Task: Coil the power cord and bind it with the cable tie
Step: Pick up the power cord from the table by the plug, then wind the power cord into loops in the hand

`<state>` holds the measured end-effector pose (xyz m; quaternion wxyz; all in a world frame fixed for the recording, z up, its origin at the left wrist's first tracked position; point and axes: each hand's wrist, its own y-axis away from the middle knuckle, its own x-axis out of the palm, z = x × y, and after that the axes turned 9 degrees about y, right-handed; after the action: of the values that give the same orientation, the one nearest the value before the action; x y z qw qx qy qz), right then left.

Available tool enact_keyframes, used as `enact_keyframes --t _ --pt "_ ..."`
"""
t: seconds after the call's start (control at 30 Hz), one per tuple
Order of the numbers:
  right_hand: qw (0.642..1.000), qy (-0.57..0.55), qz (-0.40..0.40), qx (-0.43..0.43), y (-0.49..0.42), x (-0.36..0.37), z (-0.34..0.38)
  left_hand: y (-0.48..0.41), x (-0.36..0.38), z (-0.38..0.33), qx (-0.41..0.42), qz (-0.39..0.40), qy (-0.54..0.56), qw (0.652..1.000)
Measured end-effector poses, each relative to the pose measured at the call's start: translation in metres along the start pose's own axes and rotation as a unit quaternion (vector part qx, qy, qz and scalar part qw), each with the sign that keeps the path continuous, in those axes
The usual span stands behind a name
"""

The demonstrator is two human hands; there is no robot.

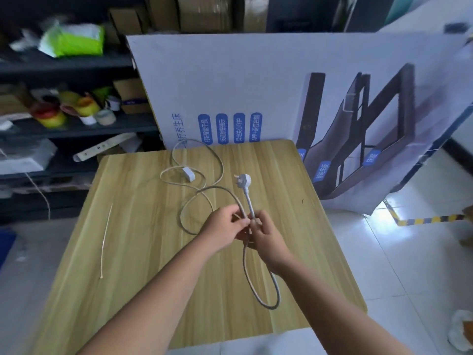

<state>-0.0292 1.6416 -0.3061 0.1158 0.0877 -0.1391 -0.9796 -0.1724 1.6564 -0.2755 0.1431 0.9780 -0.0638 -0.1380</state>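
Both hands, left [225,224] and right [266,233], pinched a grey power cord [261,290] above a wooden table [143,290]; one loop hung down, the cable tie [106,242] lay apart at left

One wooden table [143,252] stands in view; on it lies one power cord [188,204], with one three-pin plug [243,181] at one end and one small white box [188,173] along its length; one loop of the cord [263,298] hangs toward the near edge; one cable tie [106,239] lies apart at the left; two hands show, one left hand [224,226] and one right hand [266,234]; one large printed carton [230,85] stands behind.
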Motion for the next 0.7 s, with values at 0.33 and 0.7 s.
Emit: enact_keyframes --t 0.33,0.7 --pt "0.964 0.19 -0.125 -0.134 0.027 -0.009 0.077 0.012 -0.039 -0.032 0.098 -0.211 -0.034 0.972" --pt "0.951 -0.007 -0.139 -0.277 0.092 -0.06 0.208 -0.021 -0.063 0.01 0.027 -0.137 -0.16 0.977"
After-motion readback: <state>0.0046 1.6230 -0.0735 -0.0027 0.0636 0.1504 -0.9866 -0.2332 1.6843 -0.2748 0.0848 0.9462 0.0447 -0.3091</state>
